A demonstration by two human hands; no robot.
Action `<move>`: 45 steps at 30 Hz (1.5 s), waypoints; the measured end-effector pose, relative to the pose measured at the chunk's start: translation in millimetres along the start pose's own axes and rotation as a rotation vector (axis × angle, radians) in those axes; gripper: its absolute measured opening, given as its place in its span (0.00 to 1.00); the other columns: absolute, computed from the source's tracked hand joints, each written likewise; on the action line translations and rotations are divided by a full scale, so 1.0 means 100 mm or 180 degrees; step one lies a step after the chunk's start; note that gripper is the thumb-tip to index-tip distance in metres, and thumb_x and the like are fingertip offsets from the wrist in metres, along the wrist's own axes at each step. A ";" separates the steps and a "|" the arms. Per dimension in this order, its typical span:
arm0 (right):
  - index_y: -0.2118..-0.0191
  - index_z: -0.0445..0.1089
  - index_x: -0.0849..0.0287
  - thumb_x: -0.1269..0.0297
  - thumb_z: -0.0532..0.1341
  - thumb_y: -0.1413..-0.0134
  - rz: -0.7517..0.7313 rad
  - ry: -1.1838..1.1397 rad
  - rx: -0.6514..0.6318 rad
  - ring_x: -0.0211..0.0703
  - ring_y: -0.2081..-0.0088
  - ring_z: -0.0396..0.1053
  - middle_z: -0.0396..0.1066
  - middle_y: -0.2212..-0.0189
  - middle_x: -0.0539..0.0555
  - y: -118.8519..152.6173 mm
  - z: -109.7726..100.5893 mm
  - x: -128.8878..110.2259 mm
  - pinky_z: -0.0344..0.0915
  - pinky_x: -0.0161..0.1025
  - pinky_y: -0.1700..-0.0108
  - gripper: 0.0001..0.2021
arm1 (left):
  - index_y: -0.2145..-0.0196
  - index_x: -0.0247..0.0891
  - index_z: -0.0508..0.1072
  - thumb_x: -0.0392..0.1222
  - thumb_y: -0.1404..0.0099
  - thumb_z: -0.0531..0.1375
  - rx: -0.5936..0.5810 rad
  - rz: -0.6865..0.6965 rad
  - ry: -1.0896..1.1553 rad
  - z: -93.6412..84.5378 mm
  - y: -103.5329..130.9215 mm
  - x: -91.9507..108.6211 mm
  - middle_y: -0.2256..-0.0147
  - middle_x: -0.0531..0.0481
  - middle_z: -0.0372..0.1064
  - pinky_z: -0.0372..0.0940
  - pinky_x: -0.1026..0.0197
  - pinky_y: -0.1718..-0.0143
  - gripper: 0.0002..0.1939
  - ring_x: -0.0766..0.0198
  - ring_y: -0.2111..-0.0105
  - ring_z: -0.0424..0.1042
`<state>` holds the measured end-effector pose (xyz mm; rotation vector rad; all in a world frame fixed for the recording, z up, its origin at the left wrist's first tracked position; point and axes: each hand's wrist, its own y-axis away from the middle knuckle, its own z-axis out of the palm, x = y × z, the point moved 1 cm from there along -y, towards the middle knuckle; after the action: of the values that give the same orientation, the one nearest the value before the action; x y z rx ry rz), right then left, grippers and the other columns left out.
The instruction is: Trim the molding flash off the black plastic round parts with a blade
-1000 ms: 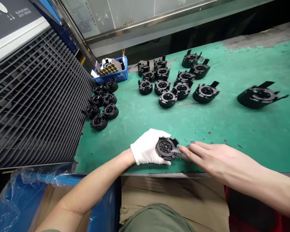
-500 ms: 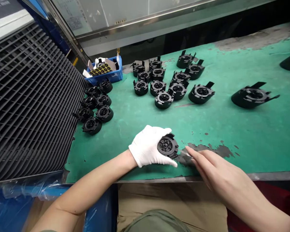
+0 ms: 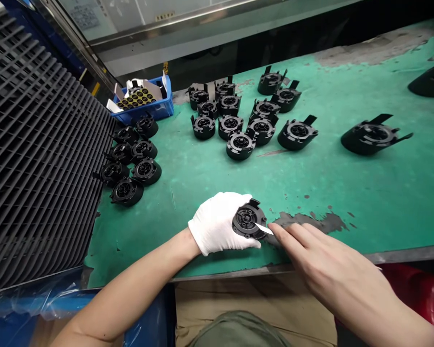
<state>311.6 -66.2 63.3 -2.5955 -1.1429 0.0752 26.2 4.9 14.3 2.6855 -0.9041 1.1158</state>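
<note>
My left hand (image 3: 220, 224), in a white glove, grips a round black part (image 3: 246, 219) from its left side, just above the front of the green table. Its round face with a central hub is turned up toward me. My bare right hand (image 3: 307, 246) pinches a thin, pale pointed blade (image 3: 263, 228) between thumb and fingers. The blade's tip lies over the lower right of the part's face; whether it touches is too small to tell. Similar black parts (image 3: 240, 144) stand in a group farther back on the table.
More black parts (image 3: 126, 190) cluster at the left beside a dark slatted rack (image 3: 39, 159). A blue bin (image 3: 148, 113) with round yellow-black stickers stands behind them. Single black parts (image 3: 369, 137) sit at the right. The green table (image 3: 210, 178) has worn grey patches.
My right hand has moved left, bringing the blade from beside the part to over its face. My left hand still holds the part, now turned slightly. The view has shifted a little.
</note>
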 end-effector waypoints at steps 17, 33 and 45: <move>0.29 0.74 0.72 0.87 0.58 0.32 -0.0154 0.0157 -0.0080 0.52 0.59 0.77 0.80 0.58 0.56 -0.04 -0.07 0.07 0.75 0.48 0.56 0.29 | 0.31 0.44 0.84 0.71 0.44 0.91 0.0067 0.0130 -0.0069 0.01 -0.01 0.00 0.37 0.37 0.90 0.86 0.32 0.29 0.53 0.30 0.35 0.90; 0.29 0.76 0.71 0.83 0.55 0.26 -0.0075 0.0568 -0.0334 0.58 0.60 0.79 0.81 0.58 0.61 -0.11 -0.16 0.02 0.79 0.53 0.57 0.26 | 0.32 0.41 0.85 0.74 0.34 0.86 0.0005 0.0156 -0.0080 -0.02 -0.01 0.06 0.38 0.34 0.91 0.84 0.27 0.26 0.46 0.29 0.35 0.90; 0.25 0.75 0.52 0.61 0.57 0.05 0.1003 -0.1014 0.0166 0.51 0.51 0.93 0.92 0.42 0.58 0.26 0.09 0.03 0.87 0.44 0.51 0.16 | 0.11 0.47 0.64 0.69 0.31 0.85 -0.0337 0.0342 0.0668 -0.06 0.14 -0.13 0.13 0.32 0.69 0.73 0.27 0.12 0.64 0.28 0.13 0.71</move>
<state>330.6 -77.9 47.1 -2.7588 -0.7964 0.5967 7.8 1.1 7.9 2.4067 -1.0476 1.3023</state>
